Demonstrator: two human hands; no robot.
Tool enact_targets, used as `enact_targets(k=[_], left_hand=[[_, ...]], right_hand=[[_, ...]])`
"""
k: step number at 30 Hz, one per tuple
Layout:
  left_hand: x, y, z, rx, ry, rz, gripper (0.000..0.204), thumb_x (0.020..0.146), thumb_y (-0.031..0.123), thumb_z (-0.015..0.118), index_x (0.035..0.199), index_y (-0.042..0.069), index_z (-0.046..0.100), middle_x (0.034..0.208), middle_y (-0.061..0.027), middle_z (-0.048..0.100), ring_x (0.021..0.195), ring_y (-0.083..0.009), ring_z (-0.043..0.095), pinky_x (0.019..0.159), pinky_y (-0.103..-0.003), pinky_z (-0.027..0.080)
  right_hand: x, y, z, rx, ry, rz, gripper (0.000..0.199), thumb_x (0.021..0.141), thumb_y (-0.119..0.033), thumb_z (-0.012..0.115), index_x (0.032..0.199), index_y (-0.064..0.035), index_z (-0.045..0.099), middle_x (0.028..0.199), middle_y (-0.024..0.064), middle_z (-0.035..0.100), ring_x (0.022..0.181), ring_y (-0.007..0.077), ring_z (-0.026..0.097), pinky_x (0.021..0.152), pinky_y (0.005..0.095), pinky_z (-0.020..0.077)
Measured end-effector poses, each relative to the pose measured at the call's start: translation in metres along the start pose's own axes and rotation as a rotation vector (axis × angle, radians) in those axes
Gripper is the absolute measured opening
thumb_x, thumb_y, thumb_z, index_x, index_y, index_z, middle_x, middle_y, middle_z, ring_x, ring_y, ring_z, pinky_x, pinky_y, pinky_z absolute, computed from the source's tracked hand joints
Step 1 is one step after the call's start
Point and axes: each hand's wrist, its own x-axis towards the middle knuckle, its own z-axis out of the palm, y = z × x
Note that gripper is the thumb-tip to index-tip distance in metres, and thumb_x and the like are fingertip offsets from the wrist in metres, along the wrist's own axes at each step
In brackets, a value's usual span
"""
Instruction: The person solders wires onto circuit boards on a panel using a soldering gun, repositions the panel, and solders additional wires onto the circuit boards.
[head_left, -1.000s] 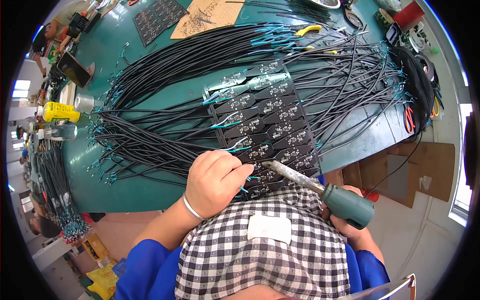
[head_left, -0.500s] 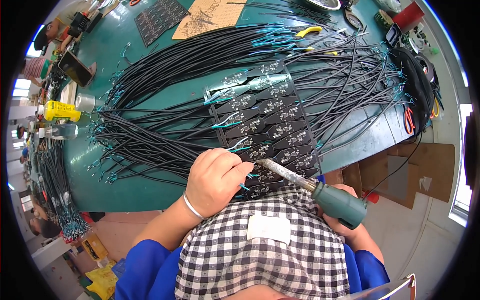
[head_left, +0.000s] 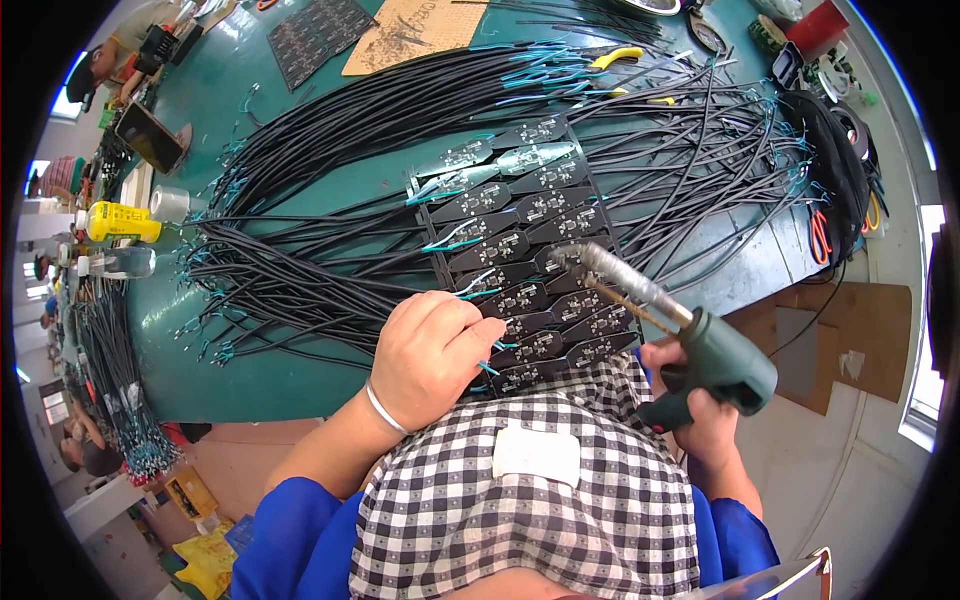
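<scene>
A panel of black circuit boards (head_left: 524, 243) lies at the table's front edge, with teal and white wire ends along its left side. My left hand (head_left: 425, 345) rests over the panel's lower left edge. Its thumb and forefinger pinch a thin wire (head_left: 487, 369) by the boards; the fingers partly hide it. In my right hand (head_left: 708, 425) is a green pistol-shaped soldering gun (head_left: 735, 362), gripped by its handle. The gun's metal barrel points up and left, its tip above the right part of the panel and apart from my left hand.
Bundles of black cables (head_left: 370, 120) spread left of the panel, and more loose cables (head_left: 690, 170) lie right. Yellow-handled pliers (head_left: 617, 58) lie at the back. A yellow bottle (head_left: 122, 222) and clear bottle (head_left: 122, 263) stand far left. Orange-handled scissors (head_left: 820, 238) sit at the right edge.
The soldering gun has lifted away from the spot by my left fingertips and moved up and right, turning its body in my right hand. My left hand has barely moved.
</scene>
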Motion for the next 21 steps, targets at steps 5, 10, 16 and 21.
enact_targets(k=[5,10,16,21], left_hand=[[0.005,-0.003,0.000,0.003,0.025,0.015,0.037,0.051,-0.001,0.069,0.086,0.007,0.065,0.076,-0.0042,0.056,0.070,-0.0233,0.056,0.063,-0.034,0.047],[0.009,-0.011,-0.007,-0.077,-0.032,0.039,0.039,0.052,-0.001,0.070,0.090,0.007,0.066,0.079,-0.0045,0.056,0.071,-0.0240,0.056,0.062,-0.034,0.047],[0.009,-0.025,-0.050,-0.246,-0.033,0.014,0.026,0.063,-0.001,0.069,0.087,0.007,0.063,0.077,-0.0049,0.057,0.066,-0.0234,0.056,0.061,-0.033,0.047],[0.016,0.000,-0.100,-0.005,0.574,-0.025,0.008,0.082,0.005,0.056,0.080,0.012,0.053,0.070,0.0000,0.057,0.056,-0.0156,0.051,0.046,-0.025,0.035]], right_hand=[[0.012,0.001,0.010,0.191,0.052,0.031,0.071,0.078,-0.033,0.065,0.133,0.0025,0.039,0.128,0.0224,0.049,0.121,0.0342,0.046,0.103,0.0467,0.0334],[0.017,-0.006,0.018,0.178,0.086,0.019,0.070,0.079,-0.029,0.063,0.137,-0.0027,0.034,0.133,0.0227,0.045,0.117,0.0371,0.049,0.103,0.0490,0.0350],[0.020,-0.009,0.017,0.196,0.108,0.053,0.069,0.080,-0.024,0.062,0.138,-0.0033,0.031,0.135,0.0231,0.041,0.119,0.0367,0.047,0.104,0.0481,0.0348],[0.019,0.000,0.014,0.133,0.153,-0.108,0.063,0.082,-0.023,0.062,0.135,0.0005,0.036,0.134,0.0195,0.044,0.120,0.0379,0.047,0.101,0.0496,0.0354]])
